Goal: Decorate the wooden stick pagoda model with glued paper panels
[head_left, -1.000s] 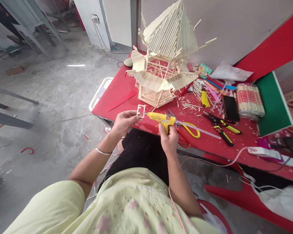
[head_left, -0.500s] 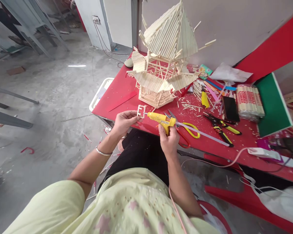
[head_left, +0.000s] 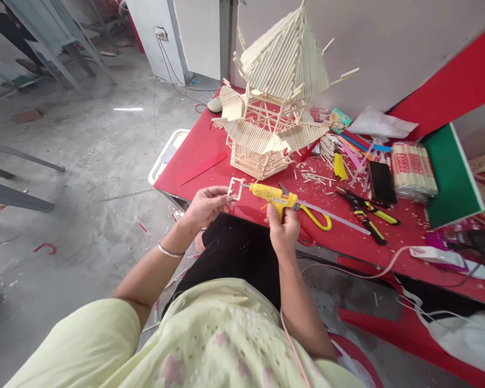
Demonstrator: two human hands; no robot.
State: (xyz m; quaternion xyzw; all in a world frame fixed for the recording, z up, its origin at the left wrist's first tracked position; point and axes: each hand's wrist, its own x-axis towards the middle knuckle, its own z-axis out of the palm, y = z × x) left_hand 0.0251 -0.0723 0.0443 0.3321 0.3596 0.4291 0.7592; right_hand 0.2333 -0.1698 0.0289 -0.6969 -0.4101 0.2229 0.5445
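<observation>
My left hand (head_left: 208, 206) pinches a small square frame of pale wooden sticks (head_left: 236, 181) over the front edge of the red table (head_left: 198, 145). My right hand (head_left: 283, 230) is wrapped round the handle of a yellow hot glue gun (head_left: 271, 194). A long clear glue stick (head_left: 339, 218) pokes out of the gun's rear. Its nozzle points left and is close to the frame's right side; whether they touch I cannot tell. Behind both hands stands a pagoda-like model of wooden sticks (head_left: 262, 140) with a pointed roof.
Scissors with yellow handles (head_left: 318, 218), black-and-yellow pliers (head_left: 364, 213), a yellow cutter (head_left: 339, 164), a phone (head_left: 381, 181) and bundled sticks (head_left: 414, 170) lie to the right. A pink cord (head_left: 392, 264) runs off a white power strip (head_left: 436, 254). A grey plastic chair (head_left: 16, 188) stands left.
The glue gun has shifted slightly to the right with my right hand. In my left hand the small frame has turned a little and now shows as an open square.
</observation>
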